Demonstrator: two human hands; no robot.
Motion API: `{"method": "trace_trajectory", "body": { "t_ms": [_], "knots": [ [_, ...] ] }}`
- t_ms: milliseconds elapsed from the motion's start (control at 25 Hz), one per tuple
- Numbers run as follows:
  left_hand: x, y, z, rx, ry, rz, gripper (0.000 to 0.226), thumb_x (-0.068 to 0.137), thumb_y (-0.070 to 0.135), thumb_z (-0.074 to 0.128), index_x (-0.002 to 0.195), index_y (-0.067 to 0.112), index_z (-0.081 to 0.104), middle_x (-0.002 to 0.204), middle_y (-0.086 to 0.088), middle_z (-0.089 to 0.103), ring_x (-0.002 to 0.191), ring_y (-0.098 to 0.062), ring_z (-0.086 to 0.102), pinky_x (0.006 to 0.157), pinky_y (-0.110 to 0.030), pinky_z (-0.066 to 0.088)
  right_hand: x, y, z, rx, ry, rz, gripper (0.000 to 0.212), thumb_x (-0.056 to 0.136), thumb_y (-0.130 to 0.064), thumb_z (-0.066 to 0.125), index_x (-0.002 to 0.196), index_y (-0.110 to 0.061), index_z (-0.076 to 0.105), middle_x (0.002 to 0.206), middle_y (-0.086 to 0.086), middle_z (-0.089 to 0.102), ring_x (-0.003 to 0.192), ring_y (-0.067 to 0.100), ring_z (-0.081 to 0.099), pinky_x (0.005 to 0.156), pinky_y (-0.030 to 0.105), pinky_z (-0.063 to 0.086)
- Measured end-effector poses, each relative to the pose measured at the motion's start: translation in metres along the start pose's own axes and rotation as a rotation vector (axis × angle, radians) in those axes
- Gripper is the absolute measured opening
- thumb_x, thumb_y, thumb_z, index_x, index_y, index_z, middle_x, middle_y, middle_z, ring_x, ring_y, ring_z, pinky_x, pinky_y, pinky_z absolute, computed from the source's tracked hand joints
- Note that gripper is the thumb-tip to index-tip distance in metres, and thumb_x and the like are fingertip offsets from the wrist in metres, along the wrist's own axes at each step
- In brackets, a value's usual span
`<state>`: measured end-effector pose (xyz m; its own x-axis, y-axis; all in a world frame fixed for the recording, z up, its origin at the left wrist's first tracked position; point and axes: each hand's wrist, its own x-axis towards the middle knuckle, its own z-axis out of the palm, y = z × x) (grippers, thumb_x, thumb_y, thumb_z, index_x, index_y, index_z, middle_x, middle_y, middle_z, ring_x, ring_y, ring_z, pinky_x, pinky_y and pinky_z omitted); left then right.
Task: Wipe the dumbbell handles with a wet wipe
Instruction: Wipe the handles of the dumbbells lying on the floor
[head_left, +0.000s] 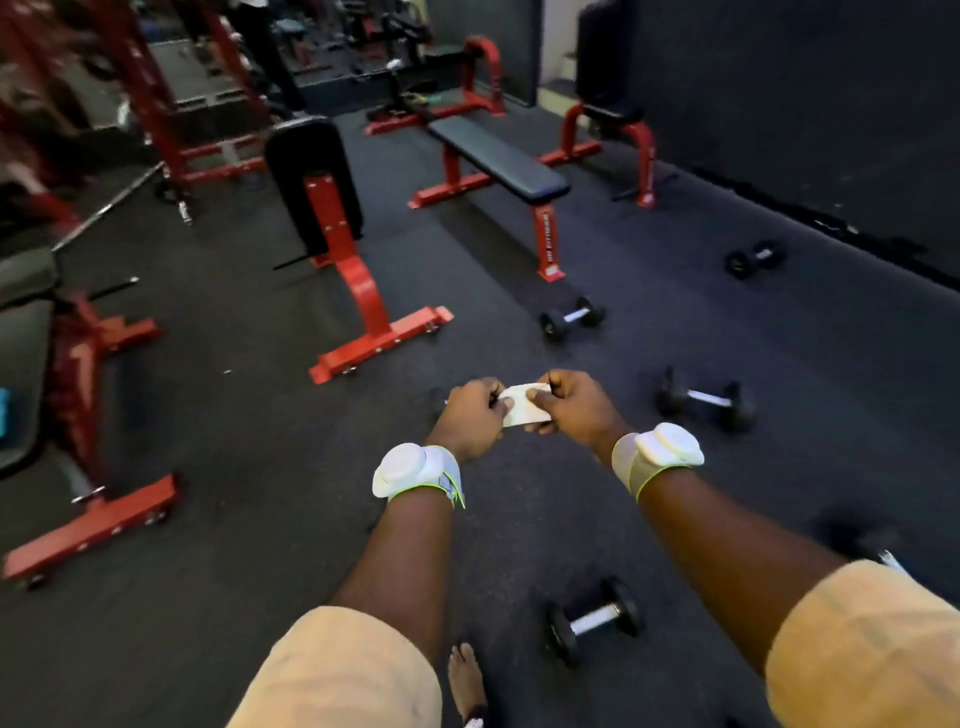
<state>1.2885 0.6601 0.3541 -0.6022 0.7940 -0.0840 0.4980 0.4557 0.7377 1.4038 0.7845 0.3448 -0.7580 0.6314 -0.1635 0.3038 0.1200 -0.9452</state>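
I hold a small white wet wipe (523, 408) out in front of me, stretched between both hands above the floor. My left hand (475, 415) pinches its left edge and my right hand (571, 405) pinches its right edge. Several black dumbbells with silver handles lie on the dark rubber floor: one near my feet (592, 619), one to the right of my hands (706, 399), one ahead by the bench foot (571, 317), and one far right near the wall (754, 258).
A red-framed flat bench (498, 156) stands ahead. An upright red bench (332, 218) stands left of it and another seat (610, 104) is at the back right. Red racks and a barbell (111, 205) fill the left. My bare foot (467, 680) shows below.
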Motion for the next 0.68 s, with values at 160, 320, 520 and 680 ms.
{"method": "trace_trajectory", "body": {
  "t_ms": [160, 320, 520, 680],
  "knots": [
    [0.042, -0.068, -0.065, -0.015, 0.087, -0.094, 0.011, 0.095, 0.020, 0.057, 0.086, 0.015, 0.063, 0.079, -0.011, 0.071, 0.064, -0.023, 0.070, 0.071, -0.036, 0.057, 0.074, -0.028, 0.078, -0.050, -0.090, -0.034, 0.013, 0.096, -0.012, 0.059, 0.083, -0.012, 0.060, 0.080, 0.016, 0.072, 0.067, 0.030, 0.072, 0.054, 0.030, 0.054],
    [0.087, -0.104, -0.106, -0.042, 0.098, -0.128, 0.012, 0.094, 0.021, 0.058, 0.084, 0.016, 0.062, 0.080, -0.010, 0.071, 0.073, -0.026, 0.069, 0.075, -0.038, 0.057, 0.132, -0.051, 0.118, -0.068, -0.099, -0.035, 0.015, 0.095, -0.014, 0.060, 0.080, -0.017, 0.060, 0.079, 0.014, 0.073, 0.067, 0.030, 0.073, 0.060, 0.038, 0.058],
    [0.153, -0.128, -0.128, -0.022, 0.097, -0.114, 0.010, 0.096, 0.022, 0.056, 0.089, 0.017, 0.063, 0.089, -0.009, 0.070, 0.093, -0.029, 0.062, 0.082, -0.034, 0.049, 0.201, -0.064, 0.132, -0.132, -0.100, -0.014, 0.012, 0.094, -0.018, 0.062, 0.082, -0.016, 0.060, 0.067, 0.007, 0.070, 0.054, 0.023, 0.068, 0.049, 0.030, 0.051],
    [0.210, -0.133, -0.129, -0.027, 0.067, -0.114, 0.012, 0.096, 0.022, 0.055, 0.085, 0.020, 0.060, 0.082, -0.006, 0.067, 0.091, -0.033, 0.063, 0.080, -0.036, 0.049, 0.257, -0.064, 0.127, -0.124, -0.099, -0.004, 0.015, 0.090, -0.019, 0.067, 0.079, -0.016, 0.058, 0.068, 0.010, 0.067, 0.050, 0.021, 0.063, 0.044, 0.026, 0.046]
  ]
}}
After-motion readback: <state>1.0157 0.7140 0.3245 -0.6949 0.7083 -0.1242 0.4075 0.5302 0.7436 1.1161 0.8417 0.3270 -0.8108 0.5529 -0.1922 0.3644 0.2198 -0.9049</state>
